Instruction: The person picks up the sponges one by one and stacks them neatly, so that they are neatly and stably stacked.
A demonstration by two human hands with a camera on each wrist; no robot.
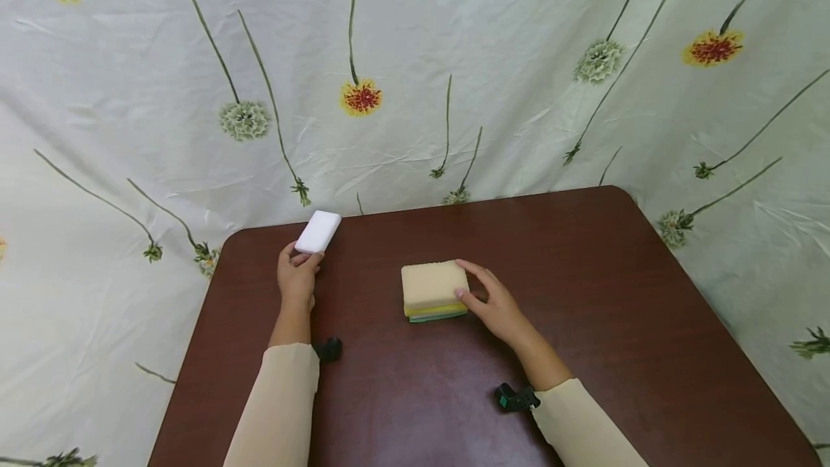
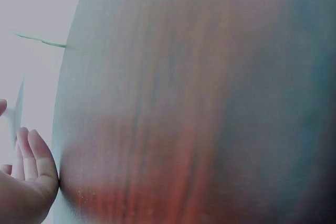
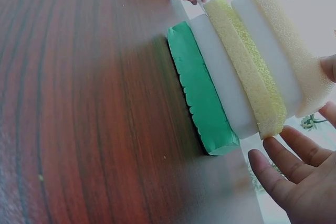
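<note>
At the table's far left, my left hand holds a white rectangular block by its near end, thumb against fingers. Only part of that hand enters the left wrist view. Around mid-table stands a stack of sponge-like slabs. From the bottom, the right wrist view has a green block, a white slab, a yellow sponge, another white slab and a cream sponge. My right hand touches the stack's right side, its fingers fairly straight.
The dark brown wooden table has rounded far corners. Behind it and along its sides hangs a white cloth with printed flowers. Dark straps with small devices sit at both wrists.
</note>
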